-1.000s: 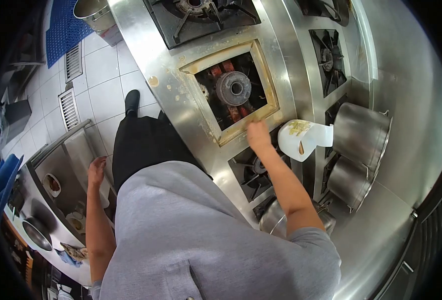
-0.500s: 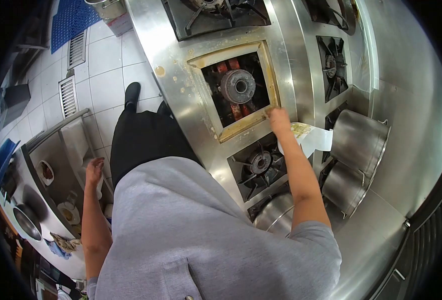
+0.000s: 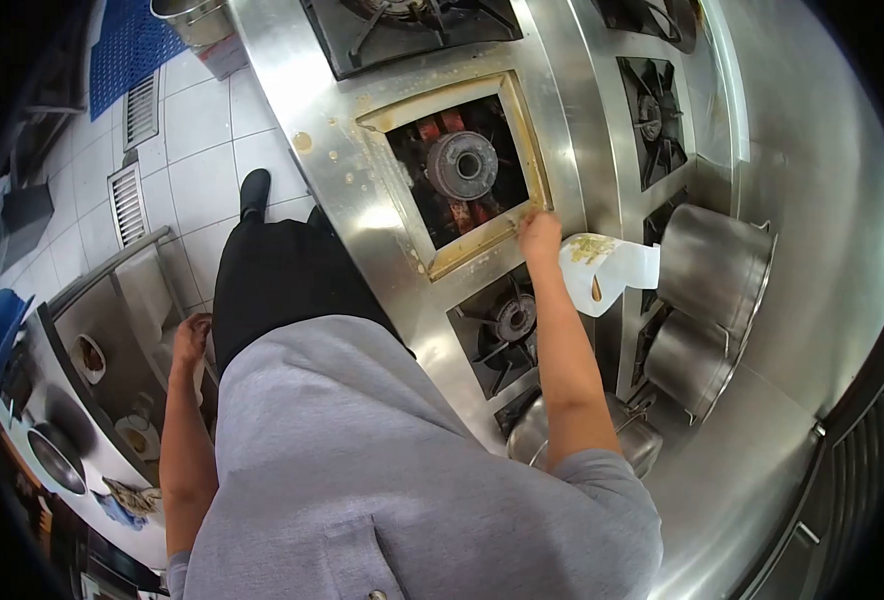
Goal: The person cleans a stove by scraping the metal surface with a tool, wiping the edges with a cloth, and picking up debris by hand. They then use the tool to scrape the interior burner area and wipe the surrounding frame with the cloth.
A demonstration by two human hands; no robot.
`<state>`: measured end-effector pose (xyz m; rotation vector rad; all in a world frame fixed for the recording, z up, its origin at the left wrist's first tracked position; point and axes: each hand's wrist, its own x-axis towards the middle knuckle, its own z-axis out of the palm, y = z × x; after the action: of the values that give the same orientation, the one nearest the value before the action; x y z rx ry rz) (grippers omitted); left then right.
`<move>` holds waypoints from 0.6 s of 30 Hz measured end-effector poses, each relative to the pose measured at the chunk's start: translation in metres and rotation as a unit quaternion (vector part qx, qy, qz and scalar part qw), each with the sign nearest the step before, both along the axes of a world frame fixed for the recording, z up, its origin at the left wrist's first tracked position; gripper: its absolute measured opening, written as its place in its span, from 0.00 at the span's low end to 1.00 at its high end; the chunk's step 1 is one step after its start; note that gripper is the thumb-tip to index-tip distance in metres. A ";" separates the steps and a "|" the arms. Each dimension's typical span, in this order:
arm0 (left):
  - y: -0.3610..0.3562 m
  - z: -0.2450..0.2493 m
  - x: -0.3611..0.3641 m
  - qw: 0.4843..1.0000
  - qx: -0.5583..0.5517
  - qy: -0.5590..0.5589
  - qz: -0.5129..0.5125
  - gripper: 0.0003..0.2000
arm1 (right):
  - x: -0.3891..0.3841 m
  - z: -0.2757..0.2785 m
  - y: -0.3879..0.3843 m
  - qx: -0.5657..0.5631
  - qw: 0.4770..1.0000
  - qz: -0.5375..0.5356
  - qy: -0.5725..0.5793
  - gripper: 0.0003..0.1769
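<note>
My right hand (image 3: 539, 238) is closed, with its knuckles up, at the lower right corner of a dirty metal frame (image 3: 438, 262) around an open burner (image 3: 463, 166). What its fingers hold, if anything, is hidden. Just right of this wrist lies a white curved sheet or container (image 3: 617, 268) with yellow-green bits on it. My left hand (image 3: 192, 338) hangs low at the left beside the dark apron, its fingers loosely bent and nothing seen in them.
More burners (image 3: 510, 318) sit below the frame and along the back row (image 3: 652, 118). Two steel pots (image 3: 717, 265) stand at the right. A side counter (image 3: 112, 400) at the left holds dishes and a pan (image 3: 56, 458). White floor tiles show at upper left.
The view has shifted slightly, and the stove sits a little further left. My right hand stays at the frame's corner, its forearm turned a bit. More of the white sheet shows.
</note>
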<state>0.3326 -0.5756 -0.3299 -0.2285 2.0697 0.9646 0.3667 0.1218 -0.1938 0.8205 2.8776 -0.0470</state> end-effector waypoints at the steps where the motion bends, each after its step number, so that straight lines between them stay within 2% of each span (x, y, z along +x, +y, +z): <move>1: -0.001 0.000 -0.006 1.000 -0.011 0.013 -0.016 0.16 | 0.004 -0.002 0.010 0.015 0.997 -0.017 0.071 0.09; 3: -0.007 0.002 -0.017 0.998 -0.037 0.039 -0.043 0.16 | -0.002 0.004 0.011 0.024 0.992 -0.083 0.094 0.11; 5: -0.013 0.003 -0.028 0.999 -0.010 0.043 -0.018 0.17 | -0.007 0.007 0.018 0.016 0.982 -0.156 0.102 0.11; 7: 0.004 0.034 -0.042 0.999 -0.026 0.046 -0.001 0.17 | -0.009 0.005 0.031 -0.008 0.968 -0.234 0.094 0.08; 10: 0.002 0.037 -0.040 0.997 -0.012 0.072 0.021 0.16 | -0.020 -0.005 0.035 0.014 0.971 -0.209 0.114 0.05; 13: 0.005 0.043 -0.025 0.996 -0.015 0.065 0.052 0.16 | -0.027 -0.009 0.034 0.046 0.986 -0.071 0.146 0.04; 16: 0.000 0.038 0.002 0.997 -0.058 0.043 0.009 0.15 | -0.050 -0.015 0.036 0.037 0.980 0.035 0.193 0.06; 17: -0.014 0.022 0.017 0.999 -0.025 0.027 0.008 0.15 | -0.045 -0.014 0.035 0.036 0.981 0.030 0.187 0.06; 18: -0.022 0.026 0.026 0.998 -0.063 0.007 -0.030 0.15 | -0.035 -0.011 0.033 0.036 0.982 0.019 0.182 0.06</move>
<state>0.3581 -0.5978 -0.3043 -0.2238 2.1397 0.8020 0.3315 0.1551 -0.2052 0.8465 3.2542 -0.0995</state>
